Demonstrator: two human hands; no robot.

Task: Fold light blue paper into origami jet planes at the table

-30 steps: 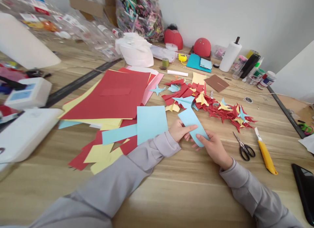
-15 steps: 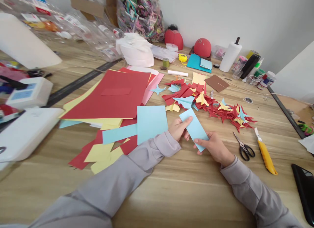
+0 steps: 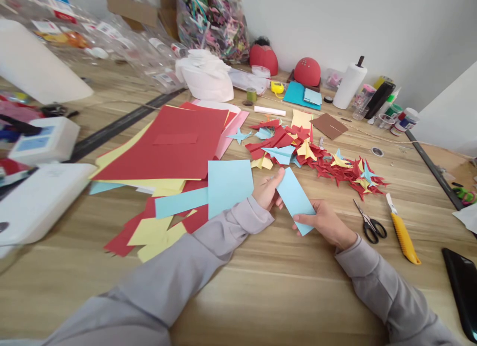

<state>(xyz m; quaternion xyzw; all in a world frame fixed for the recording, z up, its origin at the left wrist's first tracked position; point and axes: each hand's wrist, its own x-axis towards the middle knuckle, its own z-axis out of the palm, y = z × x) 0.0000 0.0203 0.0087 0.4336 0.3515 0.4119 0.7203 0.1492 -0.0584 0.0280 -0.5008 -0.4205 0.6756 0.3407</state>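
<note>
A light blue paper rectangle (image 3: 297,197) is held tilted above the wooden table, between my two hands. My right hand (image 3: 324,220) pinches its lower end, thumb on top and fingers beneath. At the upper left edge, my left hand (image 3: 269,189) has its thumb along the paper's side, with the other fingers partly hidden behind it. Left of my left wrist lies a larger light blue sheet (image 3: 229,184), beside a narrow blue strip (image 3: 182,202). Beyond my hands spreads a heap of folded paper stars (image 3: 316,157) in red, yellow and blue.
Scissors (image 3: 370,225), a yellow-handled utility knife (image 3: 404,234) and a black phone (image 3: 462,286) lie to the right. Stacked red sheets (image 3: 179,142) and yellow offcuts (image 3: 151,231) lie left. At the back stand a paper roll (image 3: 349,86) and a red pincushion (image 3: 307,71).
My left thumb has slid from the paper's face to its left edge. The blue paper has turned slightly and shifted a little downward. My right hand keeps its pinch.
</note>
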